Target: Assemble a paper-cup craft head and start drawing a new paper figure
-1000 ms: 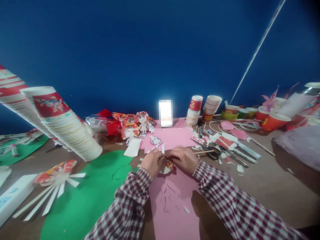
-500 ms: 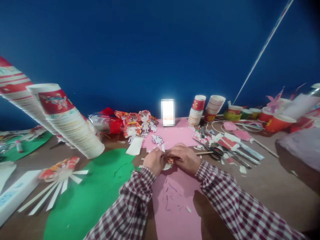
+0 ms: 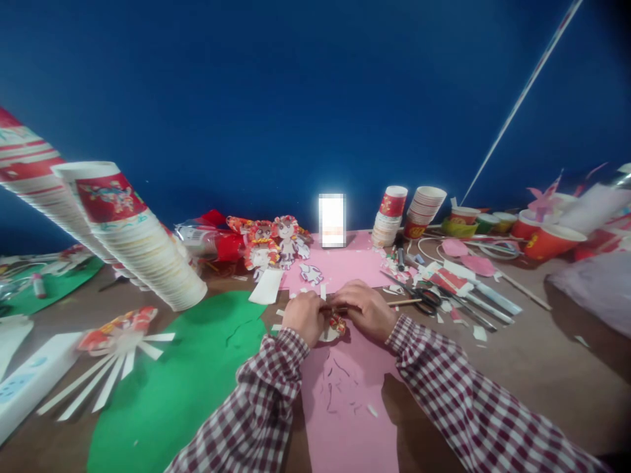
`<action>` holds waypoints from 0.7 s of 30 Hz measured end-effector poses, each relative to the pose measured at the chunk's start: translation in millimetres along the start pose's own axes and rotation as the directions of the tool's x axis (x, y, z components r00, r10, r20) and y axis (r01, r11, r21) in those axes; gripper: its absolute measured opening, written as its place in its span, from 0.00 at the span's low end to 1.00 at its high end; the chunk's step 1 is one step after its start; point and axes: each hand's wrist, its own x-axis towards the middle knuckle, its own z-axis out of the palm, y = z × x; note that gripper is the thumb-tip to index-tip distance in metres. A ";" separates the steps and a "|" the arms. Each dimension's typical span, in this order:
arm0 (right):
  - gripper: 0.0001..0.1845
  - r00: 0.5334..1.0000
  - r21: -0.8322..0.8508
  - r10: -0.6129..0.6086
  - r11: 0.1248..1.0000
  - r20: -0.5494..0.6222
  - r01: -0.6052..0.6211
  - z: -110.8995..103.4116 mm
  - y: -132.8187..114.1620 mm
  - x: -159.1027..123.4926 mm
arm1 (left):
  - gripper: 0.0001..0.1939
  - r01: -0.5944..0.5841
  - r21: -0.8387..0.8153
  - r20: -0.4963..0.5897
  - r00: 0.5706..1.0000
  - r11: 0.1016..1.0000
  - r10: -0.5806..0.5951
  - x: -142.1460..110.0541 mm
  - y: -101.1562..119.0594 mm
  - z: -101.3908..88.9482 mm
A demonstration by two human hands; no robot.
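My left hand [image 3: 304, 316] and my right hand [image 3: 363, 310] meet over the near end of a pink paper sheet [image 3: 348, 401] in the middle of the table. Both are closed, fingertips pinched together on a small red, yellow and white paper-cup piece [image 3: 335, 326] that shows between and just below them. A thin wooden stick [image 3: 405, 303] runs from under my right hand's fingers out to the right. Checked red-and-white sleeves cover both forearms.
A green paper sheet [image 3: 172, 387] lies at the left, with tilted stacks of paper cups [image 3: 142, 246] above it. Scissors [image 3: 424, 299], cut scraps and pens lie to the right. Cup stacks [image 3: 389, 217], paper figures [image 3: 276, 243] and red bowls [image 3: 545, 242] line the back.
The view has drifted slightly, so things sit a little further right in frame. My hands stay pinched on the small cup piece with only slight finger movement.
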 end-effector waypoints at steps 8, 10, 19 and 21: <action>0.11 0.997 -0.215 0.044 0.976 0.066 -0.029 -5.4 -4.1 0.3 | 0.08 -0.005 -0.133 -0.063 0.998 0.991 -0.003 -0.2 -5.8 2.6; 0.12 0.996 -0.234 0.045 0.972 0.081 -0.024 -5.7 -3.6 -0.1 | 0.07 -0.009 -0.150 -0.073 0.997 0.989 -0.002 -0.2 -6.2 3.0; 0.10 0.995 -0.258 0.071 0.965 0.072 -0.050 -6.4 -7.5 1.4 | 0.08 -0.040 -0.139 -0.078 0.996 0.990 0.030 0.4 -5.6 1.5; 0.11 0.996 -0.262 0.067 0.964 0.058 -0.050 -6.4 -7.7 1.2 | 0.09 -0.043 -0.142 -0.074 0.997 0.989 0.033 0.0 -5.2 0.7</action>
